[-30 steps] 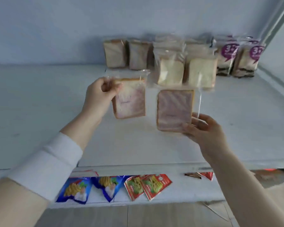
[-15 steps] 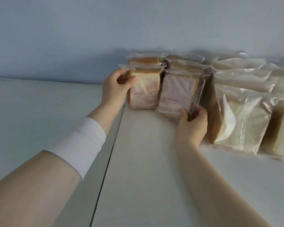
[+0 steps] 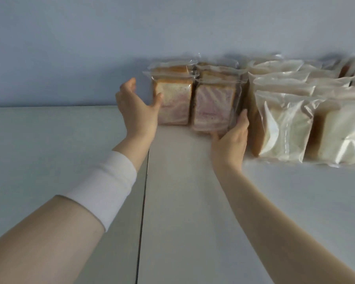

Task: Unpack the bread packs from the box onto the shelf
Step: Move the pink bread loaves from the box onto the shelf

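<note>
The left pack [image 3: 173, 105] and right pack [image 3: 212, 108], both pink-swirled bread, stand upright on the shelf [image 3: 182, 191]. They touch side by side, in front of further packs set back against the wall [image 3: 90, 48]. The left hand [image 3: 137, 107] is spread wide beside the left pack, thumb tip at its edge, gripping nothing; probably it guards against a topple. The right hand [image 3: 231, 136] lays straight fingers along the right pack's outer side, thumb at the lower front corner. It steadies rather than clasps, apparently squaring the pack in beside the pale packs [image 3: 283, 126] to keep the row tight. The box is out of view.
</note>
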Motion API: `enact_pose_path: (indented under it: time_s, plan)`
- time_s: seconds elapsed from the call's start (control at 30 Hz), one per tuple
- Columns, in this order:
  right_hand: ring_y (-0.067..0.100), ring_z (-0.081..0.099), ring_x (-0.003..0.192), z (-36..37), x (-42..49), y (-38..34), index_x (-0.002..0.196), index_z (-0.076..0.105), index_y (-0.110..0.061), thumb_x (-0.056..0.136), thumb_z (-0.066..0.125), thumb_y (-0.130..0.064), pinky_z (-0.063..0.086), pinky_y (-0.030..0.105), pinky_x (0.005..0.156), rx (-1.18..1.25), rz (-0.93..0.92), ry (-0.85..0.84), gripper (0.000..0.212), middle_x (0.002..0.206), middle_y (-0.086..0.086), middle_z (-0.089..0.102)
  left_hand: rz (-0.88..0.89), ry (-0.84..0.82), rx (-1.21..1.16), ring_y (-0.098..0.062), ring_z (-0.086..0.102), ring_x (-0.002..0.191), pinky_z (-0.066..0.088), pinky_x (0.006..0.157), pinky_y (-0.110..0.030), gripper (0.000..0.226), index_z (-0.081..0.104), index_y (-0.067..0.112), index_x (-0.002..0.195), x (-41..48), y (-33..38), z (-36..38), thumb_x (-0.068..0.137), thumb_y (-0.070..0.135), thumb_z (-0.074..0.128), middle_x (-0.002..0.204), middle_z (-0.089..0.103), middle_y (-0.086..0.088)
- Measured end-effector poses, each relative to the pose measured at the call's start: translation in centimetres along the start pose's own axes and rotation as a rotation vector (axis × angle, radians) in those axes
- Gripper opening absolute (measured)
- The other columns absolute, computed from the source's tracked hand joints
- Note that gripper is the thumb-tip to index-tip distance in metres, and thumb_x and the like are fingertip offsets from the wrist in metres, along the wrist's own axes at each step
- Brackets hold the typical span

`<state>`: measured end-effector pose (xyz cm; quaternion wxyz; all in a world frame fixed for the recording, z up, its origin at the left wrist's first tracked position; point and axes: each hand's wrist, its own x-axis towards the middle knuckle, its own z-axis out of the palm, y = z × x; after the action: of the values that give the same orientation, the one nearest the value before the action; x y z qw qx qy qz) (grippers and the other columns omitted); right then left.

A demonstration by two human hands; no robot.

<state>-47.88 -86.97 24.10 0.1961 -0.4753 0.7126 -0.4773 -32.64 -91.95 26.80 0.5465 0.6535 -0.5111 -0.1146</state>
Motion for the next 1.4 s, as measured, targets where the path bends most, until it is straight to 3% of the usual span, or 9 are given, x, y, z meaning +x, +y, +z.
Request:
enact_pose_path:
  time_s: [0.1,0.23,0.3,0.4,0.57,0.73,1.03,1.23,1.4]
  plan:
    - [0.020,0.022,0.140,-3.7,-4.3,0.6,0.141,0.032,-0.017,0.089,0.057,-0.012,0.022,0.029,0.112,-0.224,-0.188,-0.041,0.058,0.150,0.004,0.026,0.230,-0.128,0.183,-0.032,0.046,0.117,0.032,0.099,-0.034,0.048,0.049,0.003,0.121,-4.2,1.0,-2.8,0.080,0.019,0.068,0.122,0.052,-0.015]
    - [0.022,0.033,0.130,-10.5,-9.9,1.8,0.134,0.043,-0.018,0.088,0.059,-0.018,0.031,0.030,0.104,-0.408,-0.211,-0.097,0.048,0.141,0.003,0.038,0.538,-0.653,0.492,-0.030,0.047,0.113,0.039,0.091,-0.040,0.043,0.046,0.009,0.120,-11.7,4.5,-5.2,0.083,0.022,0.065,0.120,0.049,-0.013]
    - [0.023,0.034,0.128,-14.8,-12.3,2.8,0.133,0.043,-0.019,0.088,0.060,-0.017,0.036,0.031,0.097,-0.483,-0.165,-0.078,0.049,0.137,0.005,0.038,0.657,-0.802,0.652,-0.031,0.044,0.115,0.038,0.089,-0.038,0.044,0.041,0.012,0.123,-15.7,7.4,-5.6,0.086,0.026,0.061,0.123,0.045,-0.012]
    - [0.028,0.034,0.125,-22.2,-15.0,5.3,0.130,0.045,-0.017,0.086,0.061,-0.013,0.041,0.034,0.087,-0.604,-0.097,-0.018,0.047,0.133,0.010,0.038,0.839,-0.875,0.736,-0.030,0.045,0.111,0.038,0.084,-0.036,0.040,0.040,0.012,0.123,-22.2,11.7,-4.8,0.088,0.022,0.057,0.122,0.044,-0.012]
    - [0.033,0.034,0.120,-36.7,-19.3,12.0,0.126,0.045,-0.015,0.084,0.060,-0.010,0.040,0.041,0.093,-0.769,0.125,0.100,0.046,0.128,0.014,0.038,1.020,-0.998,0.601,-0.030,0.046,0.109,0.038,0.082,-0.035,0.038,0.040,0.011,0.120,-34.7,20.5,-0.1,0.087,0.018,0.057,0.121,0.046,-0.013]
    - [0.031,0.036,0.114,-50.6,-25.9,22.5,0.124,0.043,-0.013,0.085,0.056,-0.009,0.046,0.041,0.089,-0.884,0.352,0.130,0.042,0.125,0.014,0.038,1.249,-1.149,0.582,-0.033,0.044,0.115,0.043,0.088,-0.040,0.039,0.038,0.009,0.123,-52.7,27.5,6.3,0.088,0.016,0.054,0.125,0.045,-0.016]
    - [0.029,0.037,0.111,-67.1,-37.3,41.3,0.115,0.044,-0.015,0.086,0.053,-0.005,0.044,0.040,0.088,-0.850,0.890,0.152,0.031,0.123,0.012,0.041,1.457,-1.470,0.628,-0.035,0.044,0.117,0.040,0.095,-0.042,0.037,0.040,0.007,0.121,-79.2,31.8,15.2,0.087,0.010,0.052,0.127,0.046,-0.019]
    - [0.031,0.037,0.117,-73.0,-36.9,53.4,0.123,0.042,-0.016,0.088,0.056,-0.011,0.046,0.044,0.094,-0.767,1.084,0.153,0.038,0.129,0.015,0.040,1.468,-1.615,0.707,-0.032,0.044,0.118,0.042,0.094,-0.040,0.044,0.038,0.008,0.123,-89.9,31.4,24.4,0.085,0.014,0.060,0.127,0.046,-0.017]
    - [0.030,0.039,0.110,-74.8,-35.1,64.9,0.119,0.043,-0.012,0.088,0.050,-0.010,0.049,0.041,0.087,-0.627,1.268,0.071,0.031,0.122,0.015,0.041,1.339,-1.792,0.757,-0.031,0.045,0.117,0.041,0.093,-0.038,0.034,0.040,0.009,0.118,-98.6,28.9,34.8,0.088,0.016,0.057,0.124,0.048,-0.014]
